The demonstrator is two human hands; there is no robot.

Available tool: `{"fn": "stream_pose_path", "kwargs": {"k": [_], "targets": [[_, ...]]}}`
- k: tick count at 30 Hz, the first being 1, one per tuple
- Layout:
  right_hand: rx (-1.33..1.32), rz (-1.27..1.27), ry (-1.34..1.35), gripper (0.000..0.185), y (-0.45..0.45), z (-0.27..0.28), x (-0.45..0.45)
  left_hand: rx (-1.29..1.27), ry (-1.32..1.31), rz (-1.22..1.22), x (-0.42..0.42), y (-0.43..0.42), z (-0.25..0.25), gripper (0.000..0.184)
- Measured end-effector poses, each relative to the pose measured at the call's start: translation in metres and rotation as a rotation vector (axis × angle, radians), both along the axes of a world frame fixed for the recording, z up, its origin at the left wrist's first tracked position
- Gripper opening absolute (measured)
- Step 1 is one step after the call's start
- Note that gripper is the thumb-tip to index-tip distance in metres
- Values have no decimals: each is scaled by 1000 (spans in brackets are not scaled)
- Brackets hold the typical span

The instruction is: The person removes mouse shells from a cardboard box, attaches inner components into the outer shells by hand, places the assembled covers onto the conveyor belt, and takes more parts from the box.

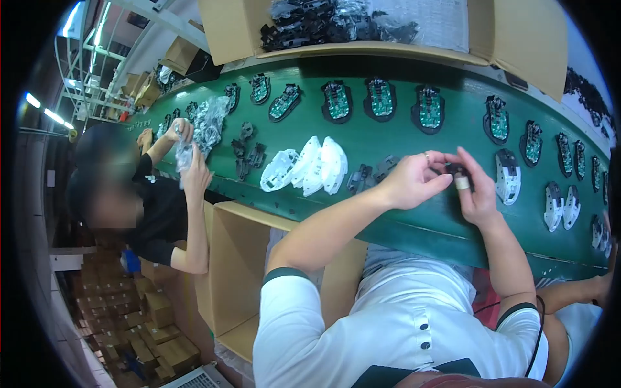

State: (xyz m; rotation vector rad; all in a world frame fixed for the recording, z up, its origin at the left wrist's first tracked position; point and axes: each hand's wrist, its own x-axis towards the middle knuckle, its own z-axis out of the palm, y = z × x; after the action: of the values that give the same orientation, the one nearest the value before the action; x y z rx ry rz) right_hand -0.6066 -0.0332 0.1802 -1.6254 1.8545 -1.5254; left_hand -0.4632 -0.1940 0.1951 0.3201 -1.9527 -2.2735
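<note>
Both of my hands meet over the green table, around a small dark part (456, 169). My left hand (417, 180) has its fingers bent against this part, and a ring shows on one finger. My right hand (477, 192) pinches the same part from the other side, with a pale wrap on one finger. Dark plastic pieces (363, 178) lie just left of my left hand. Further left stand several white shells (310, 166). To the right of my right hand lies a white and dark shell (508, 176).
Green circuit boards on dark bases (380, 98) line the green table (259, 197). Behind it, a cardboard box (482, 32) holds dark parts. At the left, a co-worker (162, 220) handles a clear bag. An open carton (239, 271) stands below the table edge.
</note>
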Motion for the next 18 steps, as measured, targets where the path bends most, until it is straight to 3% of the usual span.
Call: {"fn": "stream_pose_path", "kwargs": {"k": [1,2,4,6,8,9,11,14,17,18], "targets": [[-25,-77,68,52,-2,3,2,-576,-87,16,8,-9,28,44],[-21,-162,54,53,-3,3,2,-1155,11,89,13,-20,27,46],[-65,-309,228,54,-8,7,-6,-1327,-159,175,26,-40,47,48],[131,-260,350,61,-3,0,-13,-1456,-445,280,43,-58,63,53],[266,-178,409,69,-4,0,-3,-1533,-792,364,54,-70,76,69],[401,-109,391,80,0,0,4,-1540,-891,321,60,-75,78,74],[414,-46,325,81,1,9,9,-1545,-1096,247,67,-86,79,86],[429,19,324,76,5,18,3,-1481,-1144,268,70,-92,73,98],[429,21,350,70,10,15,-2,-1680,-1115,332,79,-96,60,93],[420,8,347,68,10,15,-3,-1581,-1171,291,77,-96,64,91]]}}
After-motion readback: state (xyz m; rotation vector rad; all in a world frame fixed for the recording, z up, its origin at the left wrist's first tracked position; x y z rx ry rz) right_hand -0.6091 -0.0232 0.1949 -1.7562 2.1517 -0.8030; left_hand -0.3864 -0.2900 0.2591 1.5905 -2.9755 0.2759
